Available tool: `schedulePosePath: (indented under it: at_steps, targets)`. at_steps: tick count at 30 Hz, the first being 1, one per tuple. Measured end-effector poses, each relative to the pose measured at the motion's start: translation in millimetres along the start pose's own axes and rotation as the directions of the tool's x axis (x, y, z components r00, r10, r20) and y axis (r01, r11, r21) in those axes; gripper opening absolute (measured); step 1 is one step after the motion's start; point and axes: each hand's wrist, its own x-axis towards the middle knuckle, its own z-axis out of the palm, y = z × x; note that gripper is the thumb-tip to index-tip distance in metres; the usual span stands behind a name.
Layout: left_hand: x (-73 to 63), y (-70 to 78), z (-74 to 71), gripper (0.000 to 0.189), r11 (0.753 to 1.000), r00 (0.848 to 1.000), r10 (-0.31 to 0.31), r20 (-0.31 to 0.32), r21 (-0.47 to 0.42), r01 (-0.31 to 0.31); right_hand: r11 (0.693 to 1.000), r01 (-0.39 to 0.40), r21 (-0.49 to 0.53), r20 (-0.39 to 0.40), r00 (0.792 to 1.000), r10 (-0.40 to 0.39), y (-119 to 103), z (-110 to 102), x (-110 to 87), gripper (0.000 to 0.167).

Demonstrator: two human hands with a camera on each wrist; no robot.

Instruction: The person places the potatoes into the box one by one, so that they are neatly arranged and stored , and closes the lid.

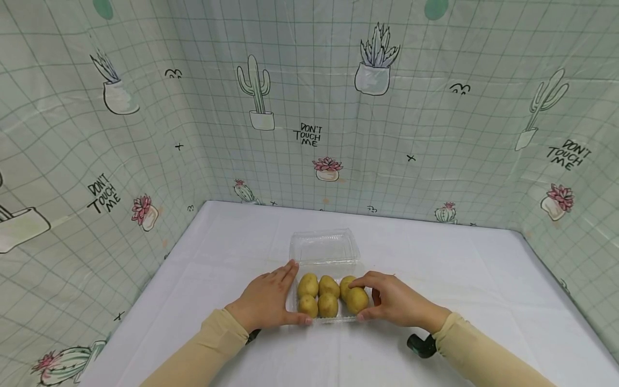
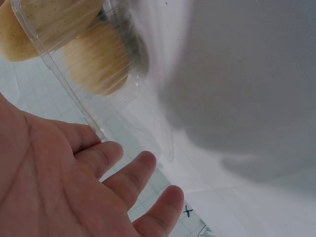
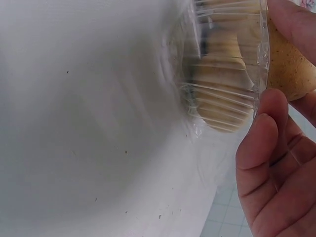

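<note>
A clear plastic clamshell box (image 1: pixel 325 321) stands on the table with its lid (image 1: pixel 325 247) folded back. Several yellow potatoes (image 1: pixel 308 285) lie inside in two rows. My left hand (image 1: pixel 265 302) rests along the box's left side, thumb at the front corner and index finger by the hinge; in the left wrist view its fingers (image 2: pixel 131 180) are extended, touching the rim. At the right end, my right hand (image 1: pixel 403 302) holds a potato (image 1: pixel 357 300) between thumb and fingers. That potato sits higher than the others, partly above the rim in the right wrist view, and partly covers another behind it.
The table has a white cloth (image 1: pixel 232 236), with small dark specks in the right wrist view. A fabric backdrop (image 1: pixel 213 134) printed with cacti encloses the back and sides. A black device (image 1: pixel 422 345) is by the right wrist.
</note>
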Motion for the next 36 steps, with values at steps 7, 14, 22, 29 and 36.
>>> schedulePosePath:
  at_steps: [7, 14, 22, 29, 36]
  targets:
    - [0.1, -0.2, -0.1, 0.116, 1.0, 1.0, -0.001, 0.0, -0.011, 0.001, 1.0, -0.004, -0.025, -0.01, 1.0, 0.004, 1.0, 2.2, -0.7, 0.059]
    - [0.5, -0.4, 0.1, 0.117, 1.0, 1.0, -0.001, 0.003, -0.007, 0.001, 1.0, 0.003, -0.026, -0.037, 0.999, -0.004, -0.7, 6.2, -1.2, 0.059]
    - [0.6, -0.7, 0.5, 0.118, 1.0, 1.0, -0.005, 0.007, -0.016, 0.006, 0.999, 0.004, -0.046, -0.049, 0.999, -0.007, -1.7, 9.7, -1.0, 0.059]
    - [0.7, -1.3, 1.1, 0.118, 1.0, 1.0, -0.003, 0.007, -0.017, 0.003, 0.998, 0.048, -0.039, -0.052, 0.997, -0.05, 0.2, 10.6, -1.2, 0.053]
    - [0.2, -1.5, 2.7, 0.118, 1.0, 1.0, 0.0, 0.006, -0.018, 0.0, 0.998, 0.064, -0.028, -0.049, 0.997, -0.065, 0.3, 9.5, -0.6, 0.05]
